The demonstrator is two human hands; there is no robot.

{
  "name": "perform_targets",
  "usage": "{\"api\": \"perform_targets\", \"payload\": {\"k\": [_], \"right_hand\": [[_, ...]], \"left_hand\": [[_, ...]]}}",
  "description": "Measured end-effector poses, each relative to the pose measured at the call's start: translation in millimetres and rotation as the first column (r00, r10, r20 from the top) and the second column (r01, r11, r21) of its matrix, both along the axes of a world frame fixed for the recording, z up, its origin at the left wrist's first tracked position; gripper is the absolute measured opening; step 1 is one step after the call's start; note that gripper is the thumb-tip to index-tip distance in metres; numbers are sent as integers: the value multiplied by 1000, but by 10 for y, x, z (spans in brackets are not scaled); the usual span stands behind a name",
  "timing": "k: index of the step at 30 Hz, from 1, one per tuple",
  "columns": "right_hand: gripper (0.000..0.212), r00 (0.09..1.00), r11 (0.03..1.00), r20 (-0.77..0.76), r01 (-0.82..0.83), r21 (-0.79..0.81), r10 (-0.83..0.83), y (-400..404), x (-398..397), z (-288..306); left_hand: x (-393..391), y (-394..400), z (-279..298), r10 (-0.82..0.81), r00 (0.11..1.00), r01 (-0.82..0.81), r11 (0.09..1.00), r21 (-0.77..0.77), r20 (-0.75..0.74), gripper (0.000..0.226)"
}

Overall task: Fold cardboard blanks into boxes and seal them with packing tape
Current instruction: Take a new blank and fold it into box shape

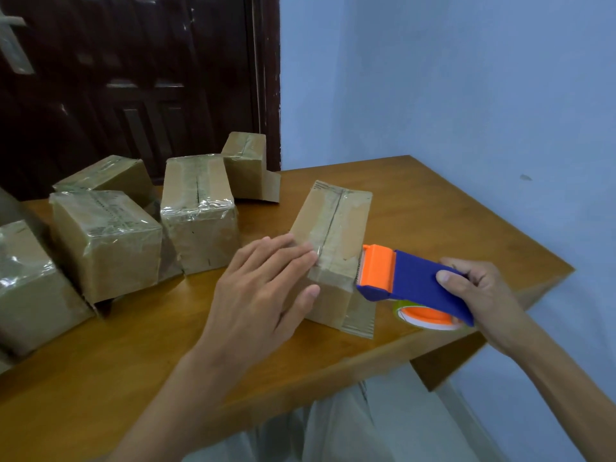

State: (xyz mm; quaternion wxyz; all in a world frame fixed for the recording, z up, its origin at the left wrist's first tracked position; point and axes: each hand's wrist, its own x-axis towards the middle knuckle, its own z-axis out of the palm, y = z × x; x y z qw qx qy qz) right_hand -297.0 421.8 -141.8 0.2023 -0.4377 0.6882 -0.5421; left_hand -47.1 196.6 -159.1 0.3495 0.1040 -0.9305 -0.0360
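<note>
Five taped boxes (106, 241) sit pushed left, out of my way. My left hand (263, 288) lies flat, fingers straight, on the box (333, 228) near the table (450, 211) edge, pinning it against the pull. My right hand (480, 295) grips the tape dispenser (410, 281), blade at the near top edge, probably to cut the strip.

Taped boxes (200, 211) crowd the table's (450, 211) left half; its far right corner lies open.

The leftmost box (30, 288) is cut by the left edge; the tape roll (426, 316) sits half hidden under the dispenser (413, 281).
</note>
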Motion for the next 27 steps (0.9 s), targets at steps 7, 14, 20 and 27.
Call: {"api": "perform_targets", "payload": {"k": [7,14,20,27], "right_hand": [[36,999,1000,-33,-13,10,13,-12,-10,33],[38,999,999,-34,-42,29,43,-28,-9,22],[37,1000,1000,6,-13,13,13,-87,-86,69],[72,999,999,27,-42,19,42,79,-318,9]], "left_hand": [[4,75,131,31,999,-25,986,-165,30,52],[-166,-125,356,-237,969,189,899,396,75,40],[-213,-312,268,-253,940,199,951,237,228,43],[-225,-352,270,-281,929,218,942,255,241,45]]}}
